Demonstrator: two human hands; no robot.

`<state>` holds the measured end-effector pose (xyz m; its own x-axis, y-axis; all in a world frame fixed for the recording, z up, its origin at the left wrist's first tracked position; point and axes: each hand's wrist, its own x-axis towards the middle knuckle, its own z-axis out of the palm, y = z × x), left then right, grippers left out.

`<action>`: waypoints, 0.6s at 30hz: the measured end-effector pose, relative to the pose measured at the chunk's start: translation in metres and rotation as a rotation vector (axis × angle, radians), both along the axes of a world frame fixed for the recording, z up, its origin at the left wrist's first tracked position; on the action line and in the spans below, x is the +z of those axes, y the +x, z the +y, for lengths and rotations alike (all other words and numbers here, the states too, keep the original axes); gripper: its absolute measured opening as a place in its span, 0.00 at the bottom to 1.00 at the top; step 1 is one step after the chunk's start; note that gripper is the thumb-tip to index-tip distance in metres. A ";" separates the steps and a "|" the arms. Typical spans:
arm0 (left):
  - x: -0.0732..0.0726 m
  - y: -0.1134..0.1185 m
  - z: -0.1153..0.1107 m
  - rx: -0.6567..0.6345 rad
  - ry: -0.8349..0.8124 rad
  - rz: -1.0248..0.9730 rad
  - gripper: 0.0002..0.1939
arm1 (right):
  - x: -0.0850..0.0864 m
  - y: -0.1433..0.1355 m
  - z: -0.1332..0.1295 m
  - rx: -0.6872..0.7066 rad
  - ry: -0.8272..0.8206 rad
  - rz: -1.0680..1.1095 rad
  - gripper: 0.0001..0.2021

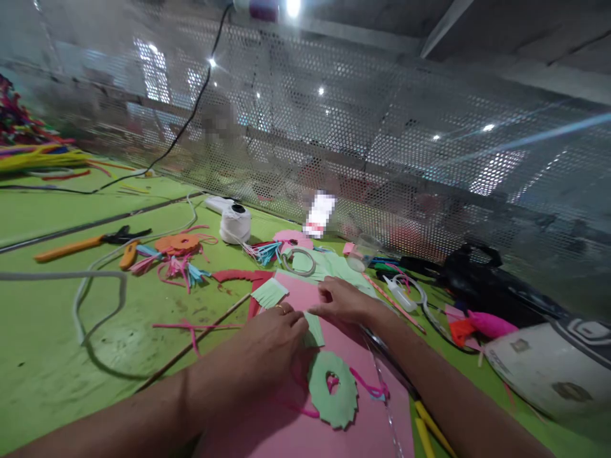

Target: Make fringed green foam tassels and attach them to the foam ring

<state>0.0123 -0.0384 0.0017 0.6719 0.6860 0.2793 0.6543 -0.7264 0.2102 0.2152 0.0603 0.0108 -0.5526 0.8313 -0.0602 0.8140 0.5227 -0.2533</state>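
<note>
- Fringed pale-green paper strip [270, 292]: on the pink sheet [382, 426], toward that sheet's far edge; a second pale-green portion shows beneath the fingers, and whether the two join cannot be told.
- Handling, by judgement: very light, limp, not slippery; cut fringes probably crease or tear easily. Best held by finger and thumb along the uncut band, away from the slits.
- Left hand [272, 337]: ringed, fingers bent over the strip, partly closed; palm down, whether it pinches or only presses cannot be told.
- Right hand [346, 302]: fingers curled, thumb and forefinger close together beside the left fingertips, at the strip; firm grip not verifiable.
- Scalloped pale-green ring [317, 394]: on the pink sheet, nearer the worktable's [42, 356] near edge than the strip.
</note>
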 end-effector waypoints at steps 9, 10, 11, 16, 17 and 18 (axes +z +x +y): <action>0.001 -0.001 0.002 0.025 -0.046 -0.017 0.06 | 0.006 0.002 0.004 0.047 -0.120 0.067 0.13; 0.001 -0.002 0.003 0.051 -0.054 -0.036 0.07 | 0.009 0.002 0.003 0.046 -0.132 0.069 0.11; 0.001 -0.003 0.005 0.078 -0.062 -0.063 0.08 | 0.012 0.002 0.001 0.039 -0.138 0.072 0.09; 0.009 -0.011 0.017 0.211 -0.120 -0.289 0.13 | 0.042 0.005 -0.027 -0.071 0.004 0.126 0.04; 0.012 -0.013 0.020 0.234 -0.136 -0.324 0.13 | 0.049 0.008 -0.039 -0.098 0.044 0.136 0.06; 0.016 -0.015 0.022 0.253 -0.135 -0.345 0.12 | 0.055 0.013 -0.051 -0.126 0.078 0.141 0.07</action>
<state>-0.0025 -0.0169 0.0174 0.3616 0.8626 0.3538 0.6830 -0.5034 0.5292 0.2278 0.0088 0.0661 -0.4422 0.8936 0.0775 0.8337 0.4413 -0.3320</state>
